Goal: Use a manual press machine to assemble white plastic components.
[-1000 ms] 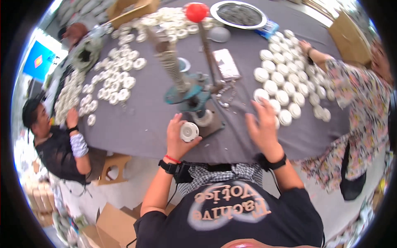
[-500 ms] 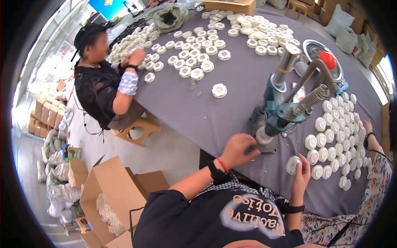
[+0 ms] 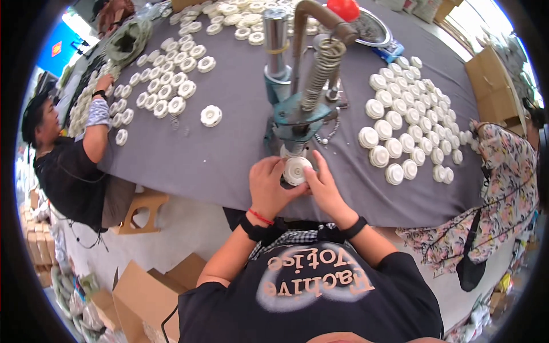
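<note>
Just in front of the hand press's base, a round white plastic cap (image 3: 296, 171) is held between both hands, its ringed face turned up. My left hand (image 3: 267, 186) is closed on its left side, thumb along the lower edge. On the other side my right hand (image 3: 327, 190) grips the rim with the thumb, the index finger pointing toward the press. The green metal hand press (image 3: 297, 120) rises directly behind them, with a coil spring (image 3: 323, 74) and a curved handle (image 3: 300, 34). Part of another white piece (image 3: 286, 151) shows under the press head.
Several white caps (image 3: 406, 143) are spread on the right of the grey-covered table (image 3: 229, 154); toothed white pieces (image 3: 166, 86) cover the left and back. One lone piece (image 3: 211, 116) lies left of the press. Co-workers sit at both sides. A metal bowl (image 3: 372, 28) stands behind.
My right hand has brought the white cap from the right to the front of the press. My left hand has come back from the base and taken hold of it. The view has swung right.
</note>
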